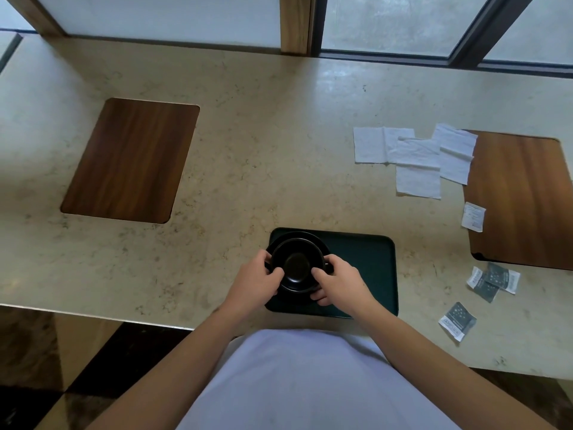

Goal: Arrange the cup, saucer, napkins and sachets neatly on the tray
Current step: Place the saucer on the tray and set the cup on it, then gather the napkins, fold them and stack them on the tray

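**Two hands on the cup, paper goods not yet gathered**

Broad beige stone worktop (263, 144) first, carrying everything, with two wooden inlay panels (130, 159) set flush, one far left, one at the right edge. Near the front edge, a dark green tray (369, 268), long side running left to right, its right half bare.

On the tray's left end, a black saucer (297, 235), rim showing beyond the black cup (294, 268) seated on it. Clasped from both sides: left hand (257, 282) wrapped on the cup's left wall, right hand (338, 282) wrapped on its right wall, where the handle appears to sit under the fingers. Looks like the centring or turning of the cup on its saucer, so the crockery step close to finished.

Off the tray, well to the right: three white napkins (415, 159), overlapping and askew, one corner lying over the right inlay. Nearer, four sachets loose on the worktop: one white sachet (473, 216) on the inlay's edge, two grey sachets (493, 280) overlapping, a single grey sachet (457, 321) closest to the front.

Next, by this reading: letting go of the cup, reaching right, squaring the napkins into one stack, laying them on the tray's bare right half. Thin paper, so a flat pinch and a sliding lift.
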